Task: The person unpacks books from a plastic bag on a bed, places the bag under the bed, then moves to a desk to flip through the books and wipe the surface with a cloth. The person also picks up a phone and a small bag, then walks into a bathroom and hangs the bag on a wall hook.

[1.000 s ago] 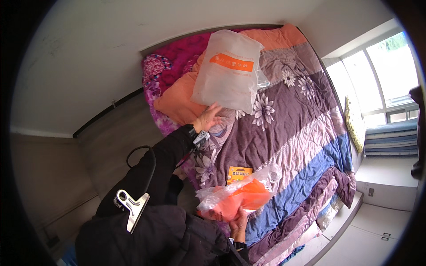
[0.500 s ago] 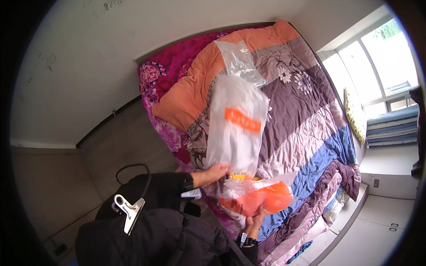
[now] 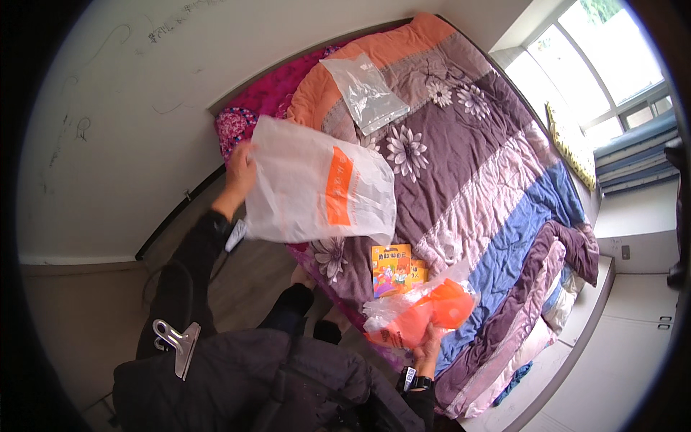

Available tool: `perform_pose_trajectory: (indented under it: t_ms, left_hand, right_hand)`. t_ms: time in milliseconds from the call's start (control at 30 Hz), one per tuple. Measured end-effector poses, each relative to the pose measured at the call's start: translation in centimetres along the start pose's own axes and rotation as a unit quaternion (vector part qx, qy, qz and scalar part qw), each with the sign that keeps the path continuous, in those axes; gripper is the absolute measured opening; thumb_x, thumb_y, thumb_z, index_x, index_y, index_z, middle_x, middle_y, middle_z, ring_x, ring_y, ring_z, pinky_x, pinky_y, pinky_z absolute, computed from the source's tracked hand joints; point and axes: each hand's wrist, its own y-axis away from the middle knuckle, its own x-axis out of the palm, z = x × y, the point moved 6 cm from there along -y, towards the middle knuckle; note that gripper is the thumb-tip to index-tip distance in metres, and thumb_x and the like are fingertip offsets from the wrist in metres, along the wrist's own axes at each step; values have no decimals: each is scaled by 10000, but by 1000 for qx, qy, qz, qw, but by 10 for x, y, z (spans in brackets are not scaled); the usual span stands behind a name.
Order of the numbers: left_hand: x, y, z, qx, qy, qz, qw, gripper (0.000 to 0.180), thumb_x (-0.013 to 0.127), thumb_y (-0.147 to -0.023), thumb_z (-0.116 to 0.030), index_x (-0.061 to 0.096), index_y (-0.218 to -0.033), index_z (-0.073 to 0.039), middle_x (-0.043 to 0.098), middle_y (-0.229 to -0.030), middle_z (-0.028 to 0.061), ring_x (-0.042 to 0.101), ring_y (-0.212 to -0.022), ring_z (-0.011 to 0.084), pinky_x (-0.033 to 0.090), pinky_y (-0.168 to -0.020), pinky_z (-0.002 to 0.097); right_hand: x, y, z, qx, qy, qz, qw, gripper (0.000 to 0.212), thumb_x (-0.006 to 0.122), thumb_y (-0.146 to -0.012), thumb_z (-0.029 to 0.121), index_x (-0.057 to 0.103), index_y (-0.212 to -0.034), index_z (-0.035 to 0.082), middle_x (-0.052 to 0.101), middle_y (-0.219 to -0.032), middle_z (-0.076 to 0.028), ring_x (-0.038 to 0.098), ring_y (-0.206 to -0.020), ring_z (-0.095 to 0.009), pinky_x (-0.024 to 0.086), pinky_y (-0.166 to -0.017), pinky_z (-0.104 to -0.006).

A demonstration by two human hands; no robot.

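Observation:
My left hand is closed on the edge of a large white translucent plastic bag with an orange printed band. The bag spreads sideways over the near left part of the bed. Lower down, my right hand grips a crumpled clear-and-orange plastic bag from below; what is inside it cannot be made out. Between the two bags lie yellow picture booklets, overlapping and partly covered by the orange one. Farther back, a clear plastic bag rests flat on the quilt.
A patterned quilt covers the bed, rumpled, with bunched bedding at the right. A window and striped blue cloth are at the far right. A metal clip hangs by my left arm.
My left hand has moved up and left, swinging the white bag sideways toward me. More of the yellow booklets and the quilt shows. My right hand still holds the orange bag.

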Motion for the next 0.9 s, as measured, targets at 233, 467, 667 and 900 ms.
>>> perform_pose_trajectory:
  t_ms: [233, 467, 667, 900]
  left_hand:
    - [86, -10, -86, 117, -72, -79, 987, 474, 709, -691, -143, 589, -1147, -88, 502, -1261, 193, 468, -1152, 405, 382, -985, 501]
    - [225, 142, -271, 200, 32, 310, 929, 652, 716, -736, -394, 510, -1327, -215, 348, -1449, 139, 360, -1272, 338, 330, -1024, 462]
    - [283, 142, -297, 199, -156, 380, 890, 548, 613, -818, -517, 546, -1262, -203, 632, -1034, 85, 603, -947, 257, 429, -818, 401]
    - [260, 133, -261, 266, -208, 365, 868, 507, 683, -763, -423, 610, -1161, -118, 550, -1236, 164, 632, -864, 294, 505, -686, 415]
  right_hand:
    - [22, 18, -41, -3, 17, -14, 1000, 592, 617, -818, -17, 403, -1368, 31, 502, -1350, -112, 486, -1233, -265, 350, -1090, -411]
    - [51, 46, -47, 16, 58, -38, 997, 555, 605, -836, -40, 409, -1354, 1, 534, -1311, -112, 534, -1178, -266, 398, -1059, -395]
    - [19, 58, -51, 26, 104, -118, 987, 425, 654, -822, -18, 531, -1225, -70, 599, -1198, -117, 611, -1017, -224, 482, -925, -346]
    - [15, 56, -31, 1, 42, -73, 996, 432, 650, -821, 5, 528, -1230, -63, 610, -1173, -126, 620, -1006, -247, 493, -926, -368]
